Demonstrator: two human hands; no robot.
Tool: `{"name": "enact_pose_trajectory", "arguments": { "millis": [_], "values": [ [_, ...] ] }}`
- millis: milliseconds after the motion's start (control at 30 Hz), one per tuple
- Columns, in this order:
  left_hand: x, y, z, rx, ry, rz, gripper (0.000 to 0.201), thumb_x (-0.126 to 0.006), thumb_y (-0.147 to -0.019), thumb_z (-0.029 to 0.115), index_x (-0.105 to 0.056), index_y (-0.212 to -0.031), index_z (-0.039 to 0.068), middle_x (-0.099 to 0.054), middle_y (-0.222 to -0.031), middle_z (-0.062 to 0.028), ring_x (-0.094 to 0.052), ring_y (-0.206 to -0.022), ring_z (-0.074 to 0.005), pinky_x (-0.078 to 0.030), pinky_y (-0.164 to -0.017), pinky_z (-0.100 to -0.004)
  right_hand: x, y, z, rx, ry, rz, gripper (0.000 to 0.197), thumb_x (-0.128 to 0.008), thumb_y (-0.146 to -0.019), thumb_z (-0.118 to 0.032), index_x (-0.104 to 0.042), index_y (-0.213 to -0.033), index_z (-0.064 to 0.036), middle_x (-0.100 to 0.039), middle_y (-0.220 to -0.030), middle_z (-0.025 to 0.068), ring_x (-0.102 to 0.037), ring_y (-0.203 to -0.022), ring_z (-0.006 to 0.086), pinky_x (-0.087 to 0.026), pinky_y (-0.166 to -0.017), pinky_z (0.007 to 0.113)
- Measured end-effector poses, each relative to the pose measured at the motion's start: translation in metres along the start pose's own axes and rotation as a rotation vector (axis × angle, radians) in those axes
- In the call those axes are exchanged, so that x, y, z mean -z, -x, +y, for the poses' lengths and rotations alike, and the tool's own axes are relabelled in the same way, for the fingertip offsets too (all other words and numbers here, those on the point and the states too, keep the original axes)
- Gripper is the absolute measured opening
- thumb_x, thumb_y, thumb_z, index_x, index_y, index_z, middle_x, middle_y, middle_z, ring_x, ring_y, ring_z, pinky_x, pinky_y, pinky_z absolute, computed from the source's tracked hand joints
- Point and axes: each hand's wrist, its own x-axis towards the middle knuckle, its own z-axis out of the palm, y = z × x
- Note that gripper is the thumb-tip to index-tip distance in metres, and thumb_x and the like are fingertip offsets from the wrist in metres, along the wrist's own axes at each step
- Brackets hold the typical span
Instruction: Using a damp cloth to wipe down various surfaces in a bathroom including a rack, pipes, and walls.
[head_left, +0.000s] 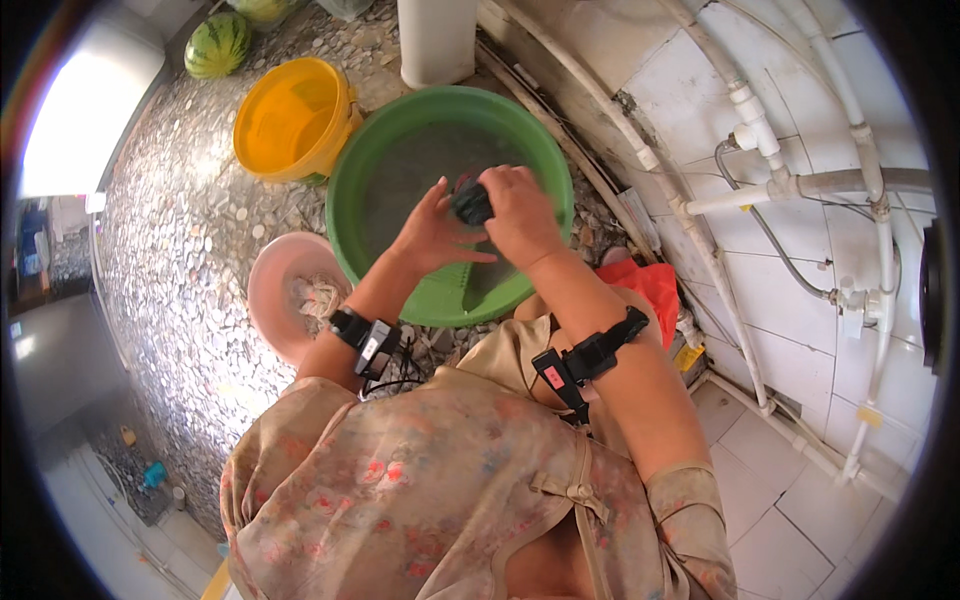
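Note:
A large green basin holds murky grey water in front of me. Above the water, my right hand grips a small bunched dark cloth in its fingers. The cloth's exact kind cannot be made out. My left hand is just left of the cloth, its thumb raised and its fingers spread apart. Below both hands, a green ribbed washboard leans at the basin's near side, partly covered by my left forearm.
A yellow bucket stands at the basin's far left. Left of the basin, a pink basin contains pale cloth. A watermelon lies at the far left. White pipes run along the tiled wall; a red bag lies near my right forearm.

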Motion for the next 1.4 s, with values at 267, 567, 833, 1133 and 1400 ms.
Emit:
{"name": "enact_pose_trajectory", "arguments": {
  "millis": [267, 567, 833, 1133, 1400],
  "values": [
    [0.035, -0.042, -0.002, -0.122, 0.123, -0.151, 0.037, -0.040, -0.102, 0.036, -0.055, -0.123, 0.010, -0.056, -0.129, -0.0129, -0.047, -0.127, -0.0291, -0.039, -0.106, -0.0489, -0.011, 0.003, -0.017, 0.156, -0.229, -0.019, 0.049, -0.059, -0.069, 0.003, -0.056, -0.116, -0.0104, -0.057, -0.106, 0.0127, -0.053, -0.109, 0.0359, -0.047, -0.093, 0.045],
    [0.060, -0.056, 0.001, -0.300, 0.053, -0.010, 0.033, -0.043, -0.101, 0.034, -0.058, -0.116, 0.009, -0.063, -0.116, -0.0115, -0.059, -0.110, -0.0268, -0.048, -0.095, -0.0430, -0.019, 0.002, -0.012, -0.154, -0.543, 0.105, 0.047, -0.062, -0.080, -0.018, -0.053, -0.125, -0.0086, -0.046, -0.128, 0.0210, -0.048, -0.116, 0.0442, -0.045, -0.098, 0.046],
    [-0.015, -0.022, -0.008, -0.338, 0.003, -0.072, 0.030, -0.040, -0.099, 0.028, -0.057, -0.110, 0.007, -0.062, -0.107, -0.0104, -0.059, -0.102, -0.0265, -0.049, -0.089, -0.0425, -0.001, 0.000, -0.030, -0.199, -0.191, 0.031, 0.040, -0.058, -0.091, -0.034, -0.052, -0.117, -0.0044, -0.053, -0.118, 0.0179, -0.055, -0.108, 0.0382, -0.052, -0.082, 0.046],
    [-0.014, -0.026, 0.010, -1.154, -1.144, 0.425, 0.029, -0.053, -0.096, 0.023, -0.058, -0.106, -0.004, -0.063, -0.097, -0.0122, -0.061, -0.087, -0.0206, -0.051, -0.077, -0.0340, -0.022, -0.012, -0.028, -0.485, -0.646, 0.307, 0.041, -0.037, -0.100, -0.034, -0.059, -0.088, -0.0018, -0.062, -0.091, 0.0218, -0.059, -0.089, 0.0427, -0.047, -0.079, 0.050],
    [-0.068, -0.006, 0.009, -1.029, -0.911, 0.427, 0.025, -0.062, -0.094, 0.022, -0.061, -0.085, -0.002, -0.058, -0.073, -0.0043, -0.054, -0.067, -0.0125, -0.046, -0.060, -0.0281, -0.020, -0.019, -0.027, -0.635, -0.995, 0.137, 0.042, -0.033, -0.099, -0.025, -0.060, -0.087, 0.0047, -0.061, -0.073, 0.0258, -0.061, -0.046, 0.0358, -0.053, -0.045, 0.045]
  ]
}}
